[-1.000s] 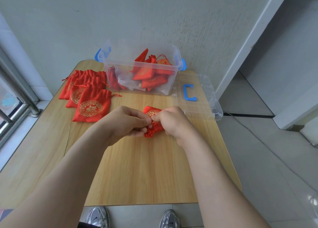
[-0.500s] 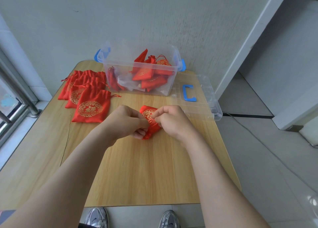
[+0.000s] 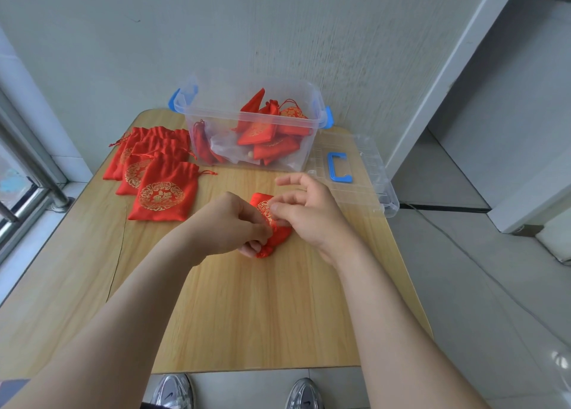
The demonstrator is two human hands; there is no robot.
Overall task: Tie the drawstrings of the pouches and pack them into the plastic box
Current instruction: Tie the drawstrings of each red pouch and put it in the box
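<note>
No text reads clearly (gold emblems [image 3: 161,196] on the pouches [image 3: 173,174] seem ornamental).

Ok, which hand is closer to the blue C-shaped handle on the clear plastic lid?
Right. The right hand lies in front of the handle, slightly left; the left hand is farther left, holding the red satin pouch.

Centre pouch [image 3: 279,237]: glossy red, gold print partly showing. Stacked pouches [image 3: 162,194] at left: red with a round gold floral medallion and red cords; those in the box [image 3: 222,113] match in red and gold, the box itself being clear plastic with blue clips [image 3: 173,103]. The lid [image 3: 375,174] is clear with a blue handle [image 3: 339,167]; the table [image 3: 247,316] shows light wood grain with one dark crack line; the shoes [image 3: 173,391] are silver-grey.
</note>
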